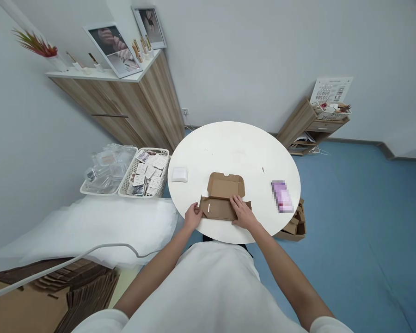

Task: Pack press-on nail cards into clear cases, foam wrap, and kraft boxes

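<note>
A flat brown cardboard box blank (223, 192) lies partly folded near the front edge of the round white table (234, 148). My left hand (193, 216) pinches the box's left flap, fingers curled around its edge. My right hand (241, 212) presses down on the near right part of the cardboard with fingers spread flat. A small white packet (179, 174) lies on the table to the left. A purple item (282, 196), blurred out, rests on the table to the right.
Two white baskets (147, 173) of packets stand on a white-covered surface to the left. Flat cardboard stacks (86, 289) lie at lower left, and more cardboard (296, 224) sits on the blue floor by the table. A wooden cabinet (138, 106) and low shelf (310, 127) line the wall.
</note>
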Tool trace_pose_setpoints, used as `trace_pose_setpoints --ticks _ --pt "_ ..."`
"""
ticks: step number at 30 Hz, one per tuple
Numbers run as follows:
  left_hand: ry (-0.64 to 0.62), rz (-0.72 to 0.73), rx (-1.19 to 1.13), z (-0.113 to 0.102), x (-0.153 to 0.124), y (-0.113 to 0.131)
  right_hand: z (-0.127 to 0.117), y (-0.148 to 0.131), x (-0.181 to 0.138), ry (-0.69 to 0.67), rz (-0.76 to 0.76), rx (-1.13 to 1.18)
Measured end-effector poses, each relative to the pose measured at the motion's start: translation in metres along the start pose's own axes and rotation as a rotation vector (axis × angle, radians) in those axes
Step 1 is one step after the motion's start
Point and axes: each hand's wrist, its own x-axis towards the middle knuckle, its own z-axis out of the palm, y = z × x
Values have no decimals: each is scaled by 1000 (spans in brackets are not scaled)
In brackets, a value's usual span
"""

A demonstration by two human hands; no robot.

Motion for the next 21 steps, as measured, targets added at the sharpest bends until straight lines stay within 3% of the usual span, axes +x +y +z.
trace_pose_setpoints --ticks 12,21 --pt "-182 190 56 0 -12 19 13 -25 -2 17 83 7" --pt "-213 142 455 -7 10 31 10 -29 -5 -101 78 35"
